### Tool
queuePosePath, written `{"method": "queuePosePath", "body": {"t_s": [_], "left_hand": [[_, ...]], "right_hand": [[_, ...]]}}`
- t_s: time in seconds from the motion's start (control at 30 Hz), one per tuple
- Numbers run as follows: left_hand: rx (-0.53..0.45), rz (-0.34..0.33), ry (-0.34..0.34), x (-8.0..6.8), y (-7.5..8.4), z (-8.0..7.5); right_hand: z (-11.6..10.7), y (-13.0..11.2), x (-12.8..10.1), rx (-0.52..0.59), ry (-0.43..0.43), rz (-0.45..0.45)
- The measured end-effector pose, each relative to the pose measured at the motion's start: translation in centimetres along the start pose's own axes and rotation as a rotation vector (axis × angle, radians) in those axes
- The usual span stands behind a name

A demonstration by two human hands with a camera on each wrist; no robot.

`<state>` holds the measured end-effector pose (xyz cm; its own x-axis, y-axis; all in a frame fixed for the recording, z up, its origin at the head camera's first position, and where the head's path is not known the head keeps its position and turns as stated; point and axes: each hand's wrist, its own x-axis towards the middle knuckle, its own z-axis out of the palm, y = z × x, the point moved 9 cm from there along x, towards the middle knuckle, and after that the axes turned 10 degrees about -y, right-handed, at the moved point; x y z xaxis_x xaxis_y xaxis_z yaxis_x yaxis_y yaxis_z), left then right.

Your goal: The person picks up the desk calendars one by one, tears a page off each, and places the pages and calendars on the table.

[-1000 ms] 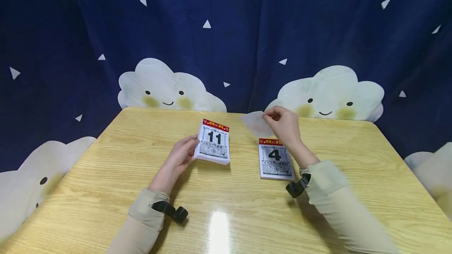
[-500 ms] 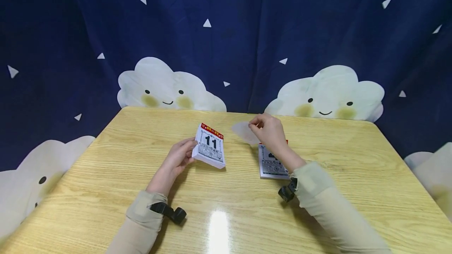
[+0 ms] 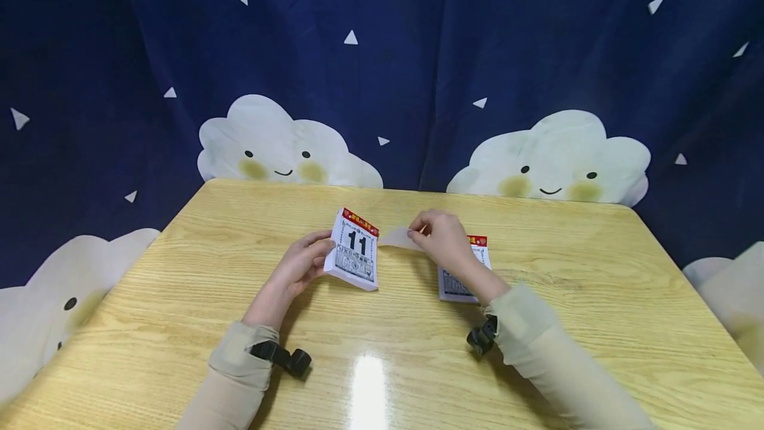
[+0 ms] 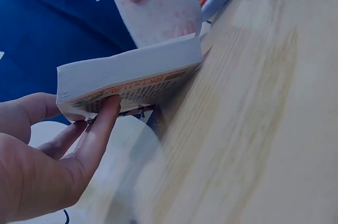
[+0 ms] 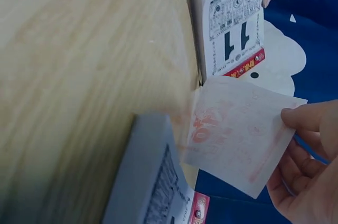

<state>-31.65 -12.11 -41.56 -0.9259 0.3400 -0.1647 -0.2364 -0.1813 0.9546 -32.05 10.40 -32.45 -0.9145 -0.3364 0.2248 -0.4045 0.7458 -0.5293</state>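
My left hand (image 3: pixel 300 263) grips the left edge of a thick tear-off calendar (image 3: pixel 353 252) whose front page reads 11. The block is tilted up to the right, with fingers under its back in the left wrist view. My right hand (image 3: pixel 444 243) pinches a thin, loose calendar sheet (image 5: pixel 237 134) by one edge, thumb against fingers. Faint red print shows through the sheet, and its far corner overlaps the top of the 11 calendar in the right wrist view. Below my right forearm lies a second tear-off calendar (image 3: pixel 455 287), its number hidden in the head view.
A light wooden table (image 3: pixel 239 217) spans the view, with glare near its front. Behind it hangs a dark blue curtain (image 3: pixel 382 71) with white triangles and smiling clouds. Black cameras are strapped to both wrists, over beige sleeves (image 3: pixel 537 330).
My right hand has moved left and down with the sheet, toward the 11 calendar, and now covers much of the second calendar. The 11 calendar has tilted and shifted slightly left.
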Motion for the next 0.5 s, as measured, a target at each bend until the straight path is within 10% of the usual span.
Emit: {"method": "queuePosePath", "body": {"t_s": [0.5], "left_hand": [[0.218, -0.013, 0.061, -0.4, 0.5, -1.2]], "right_hand": [[4.9, -0.5, -0.9, -0.073, -0.283, 0.04]]}}
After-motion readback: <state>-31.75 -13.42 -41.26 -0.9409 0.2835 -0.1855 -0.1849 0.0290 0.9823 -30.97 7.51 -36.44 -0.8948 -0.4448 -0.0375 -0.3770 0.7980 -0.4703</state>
